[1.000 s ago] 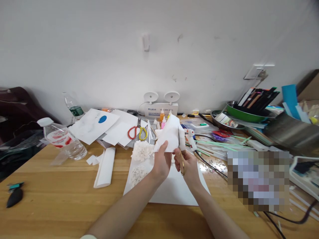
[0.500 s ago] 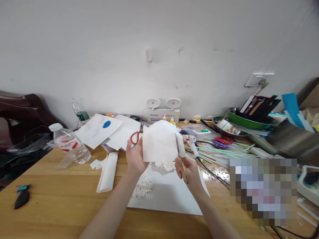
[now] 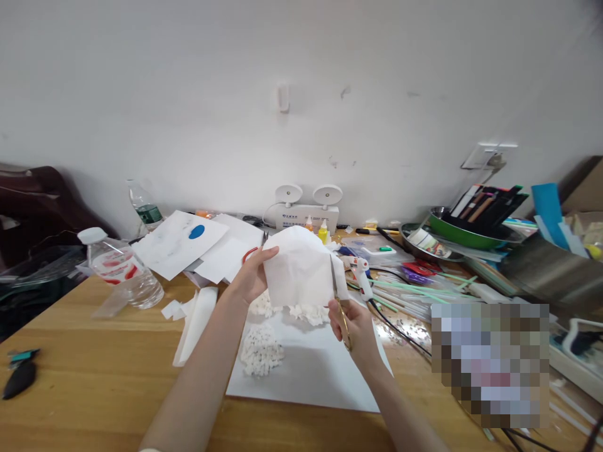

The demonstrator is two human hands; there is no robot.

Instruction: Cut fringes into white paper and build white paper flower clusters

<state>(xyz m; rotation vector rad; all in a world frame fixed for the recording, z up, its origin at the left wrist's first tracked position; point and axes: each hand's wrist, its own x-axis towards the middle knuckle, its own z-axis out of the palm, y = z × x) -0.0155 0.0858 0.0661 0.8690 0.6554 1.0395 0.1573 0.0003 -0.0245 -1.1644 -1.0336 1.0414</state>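
Observation:
My left hand [image 3: 251,276] pinches the left edge of a white sheet of paper [image 3: 299,270], with the thumb on its near face. The sheet is held up above the table and has a rounded top edge. Gold-handled scissors [image 3: 345,323] are in my right hand [image 3: 357,328], their blades upright along the sheet's right side, where a narrow strip stands apart. Below lies a larger white sheet [image 3: 325,376] bearing crumbly white clumps [image 3: 262,351]. Red-handled scissors [image 3: 249,253] lie behind my left hand, partly hidden.
A water bottle [image 3: 125,269] and a folded white paper roll [image 3: 195,329] are on the left. On the right lie a glue gun [image 3: 362,276], its cable, many thin sticks [image 3: 419,292] and a green pan [image 3: 464,230] holding markers. An emergency light [image 3: 308,215] stands by the wall.
My left hand has shifted left and up along the sheet's edge, its thumb now across the front. The view has turned slightly, uncovering more of the white clumps. The scissors remain at the right side.

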